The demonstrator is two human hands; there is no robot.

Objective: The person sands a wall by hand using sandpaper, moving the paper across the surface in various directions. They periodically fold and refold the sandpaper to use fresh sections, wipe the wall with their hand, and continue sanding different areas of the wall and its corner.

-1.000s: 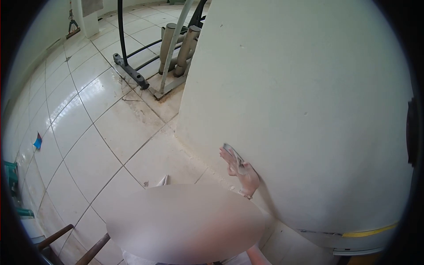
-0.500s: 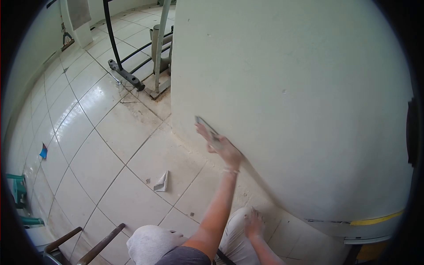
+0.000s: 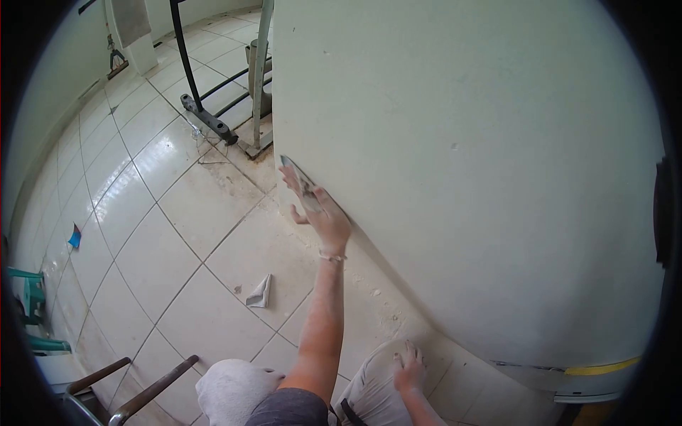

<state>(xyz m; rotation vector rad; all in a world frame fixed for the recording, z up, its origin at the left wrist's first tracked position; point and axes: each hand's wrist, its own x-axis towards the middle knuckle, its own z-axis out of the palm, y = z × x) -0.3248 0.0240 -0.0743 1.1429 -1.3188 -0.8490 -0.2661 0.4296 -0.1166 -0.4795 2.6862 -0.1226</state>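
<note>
head view: my left hand (image 3: 321, 211) presses what looks like a sanding sheet (image 3: 298, 177) flat on the wall (image 3: 462, 177), fingers together; it has slid along toward the wall's corner edge. my right hand (image 3: 408, 368) rests spread on my knee.

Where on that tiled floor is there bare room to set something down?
Bare white floor tiles lie between the folded grey paper scrap and blue scrap. Crowded: the black metal frame at the cream wall corner, and wooden handles below.
</note>
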